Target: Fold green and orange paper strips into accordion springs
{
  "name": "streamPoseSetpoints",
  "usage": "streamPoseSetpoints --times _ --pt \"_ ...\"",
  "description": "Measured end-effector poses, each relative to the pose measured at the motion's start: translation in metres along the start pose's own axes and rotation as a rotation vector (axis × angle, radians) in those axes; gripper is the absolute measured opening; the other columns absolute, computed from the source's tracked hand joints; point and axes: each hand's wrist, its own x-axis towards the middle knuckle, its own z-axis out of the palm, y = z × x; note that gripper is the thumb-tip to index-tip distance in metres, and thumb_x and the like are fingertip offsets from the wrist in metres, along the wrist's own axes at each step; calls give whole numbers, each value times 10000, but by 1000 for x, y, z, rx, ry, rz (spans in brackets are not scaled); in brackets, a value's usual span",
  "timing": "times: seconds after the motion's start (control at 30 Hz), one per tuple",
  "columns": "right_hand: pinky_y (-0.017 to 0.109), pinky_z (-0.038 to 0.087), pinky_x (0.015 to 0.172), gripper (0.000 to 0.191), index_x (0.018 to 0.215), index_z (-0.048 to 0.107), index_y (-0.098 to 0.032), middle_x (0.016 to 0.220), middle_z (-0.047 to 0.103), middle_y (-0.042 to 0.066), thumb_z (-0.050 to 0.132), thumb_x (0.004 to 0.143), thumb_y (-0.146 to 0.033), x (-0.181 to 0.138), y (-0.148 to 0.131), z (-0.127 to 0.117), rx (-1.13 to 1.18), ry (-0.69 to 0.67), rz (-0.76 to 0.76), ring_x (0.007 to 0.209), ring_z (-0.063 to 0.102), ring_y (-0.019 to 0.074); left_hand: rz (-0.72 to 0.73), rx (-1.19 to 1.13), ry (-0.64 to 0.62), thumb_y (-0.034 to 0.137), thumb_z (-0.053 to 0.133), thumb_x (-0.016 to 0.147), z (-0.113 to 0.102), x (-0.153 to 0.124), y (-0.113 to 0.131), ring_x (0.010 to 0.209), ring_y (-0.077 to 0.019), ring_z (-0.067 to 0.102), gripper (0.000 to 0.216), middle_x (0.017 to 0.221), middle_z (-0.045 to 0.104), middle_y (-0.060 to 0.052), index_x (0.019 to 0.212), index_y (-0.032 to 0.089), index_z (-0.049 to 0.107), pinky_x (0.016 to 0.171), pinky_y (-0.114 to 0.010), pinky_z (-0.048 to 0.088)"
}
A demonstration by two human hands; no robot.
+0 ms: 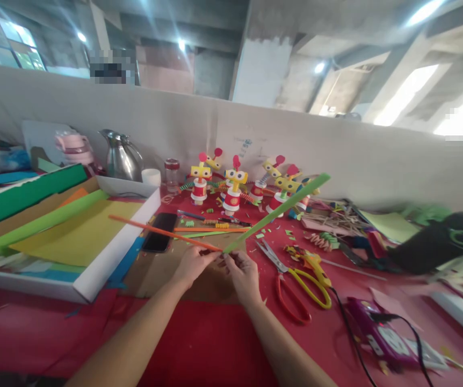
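My left hand [193, 264] and my right hand [243, 273] meet over a brown cardboard sheet [151, 274] on the red table. Both pinch the joined ends of two long paper strips. The orange strip [163, 232] runs away to the left from my left fingers. The green strip [280, 209] rises up to the right from my right fingers. Behind the strips stand several small paper robot figures [231, 188] with yellow heads and red cups.
A black phone [159, 236] lies left of my hands. Red-handled scissors [288, 293] and yellow-handled scissors [312, 279] lie to the right, beside a purple glue gun [376, 328] with a black cord. A white tray [94, 274] of coloured paper sits left. A metal kettle [122, 156] stands behind.
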Motion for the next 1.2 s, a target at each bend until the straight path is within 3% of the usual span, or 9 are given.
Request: streamPoseSetpoints --times 0.23,0.67,0.87,1.2 --pt "238 456 541 198 783 648 -163 666 659 32 636 784 -361 1 -1 0 -10 40 -8 596 588 147 -42 -15 -9 377 682 687 3 4 -7 763 -220 644 230 732 712 -51 750 159 719 732 -315 464" --pt "243 482 557 168 799 686 -167 653 658 12 641 773 -327 1 -9 -1 138 26 -10 580 592 129 -189 -366 -134 344 730 680 4 1 -3 667 -176 656 253 716 719 -66 819 133 725 711 -310 486" --pt "249 487 568 185 809 705 -174 682 671 16 634 770 -341 3 -9 -4 77 76 -21 592 582 134 -199 -391 -68 328 764 643 8 -3 5 692 -177 673 230 703 726 -58 759 132 727 727 -296 500" --pt "227 482 536 151 782 690 -174 659 660 6 632 765 -313 1 -8 -2 80 30 -15 573 592 125 -213 -464 -20 213 819 543 8 -2 7 701 -181 678 268 722 718 -47 759 115 695 809 -362 521"
